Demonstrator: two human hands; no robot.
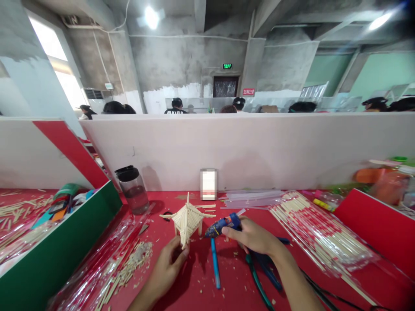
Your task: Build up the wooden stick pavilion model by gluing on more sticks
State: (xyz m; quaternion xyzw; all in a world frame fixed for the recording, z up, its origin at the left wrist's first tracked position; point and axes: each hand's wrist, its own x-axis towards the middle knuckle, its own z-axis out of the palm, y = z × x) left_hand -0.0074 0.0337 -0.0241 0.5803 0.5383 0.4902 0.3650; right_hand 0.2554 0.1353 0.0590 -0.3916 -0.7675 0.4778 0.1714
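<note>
A small pavilion model built of pale wooden sticks stands on the red table, its pointed roof upward. My left hand pinches the near corner of its roof between thumb and fingers. To the right, my right hand is wrapped round a blue hot glue gun. Its nozzle points left, close to the model's right side; whether it touches cannot be told. Beneath the nozzle lies a blue stick-like tool. Pliers with green and blue handles lie partly under my right wrist.
Bundles of wooden sticks in plastic lie at the right. A dark-lidded water bottle and a bright phone-like screen stand by the white partition. Stick scraps and plastic wrappers lie left, beside a green divider. Several people sit beyond.
</note>
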